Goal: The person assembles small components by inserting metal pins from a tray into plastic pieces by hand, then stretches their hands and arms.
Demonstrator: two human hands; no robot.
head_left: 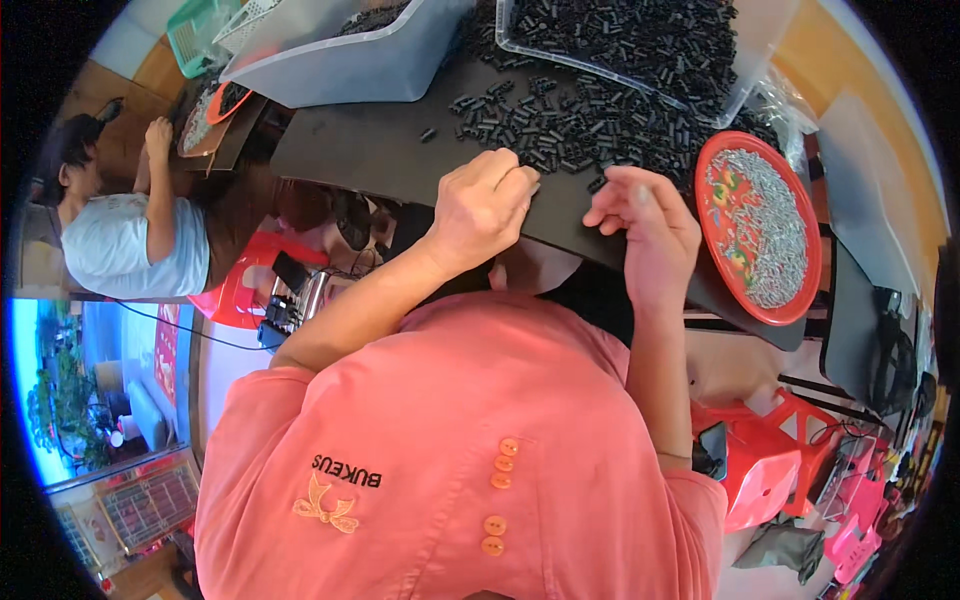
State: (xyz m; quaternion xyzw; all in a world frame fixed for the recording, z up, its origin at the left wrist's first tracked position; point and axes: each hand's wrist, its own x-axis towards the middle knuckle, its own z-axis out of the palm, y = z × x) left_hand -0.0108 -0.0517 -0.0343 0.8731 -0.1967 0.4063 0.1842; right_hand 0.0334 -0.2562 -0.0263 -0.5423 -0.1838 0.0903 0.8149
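My left hand (485,205) is closed in a fist-like pinch over the table's near edge, back of the hand upward. Whatever its fingers may hold is hidden. To its right, my right hand (655,230) is raised with fingers loosely bent and apart, and I see nothing held in it. A small black piece (597,184) shows right beside its fingertips. Just beyond both hands spreads a loose pile of short black tube-like plastic parts (570,125). Right of my right hand, a red round tray (711,225) holds many small silvery metal pieces (765,230), probably screws or pins.
On the dark table (350,145) stand a translucent bin (350,75) at the far left and another clear bin (600,68) full of black parts. A co-worker (130,230) sits at the left. Red plastic stools (750,465) stand at the lower right.
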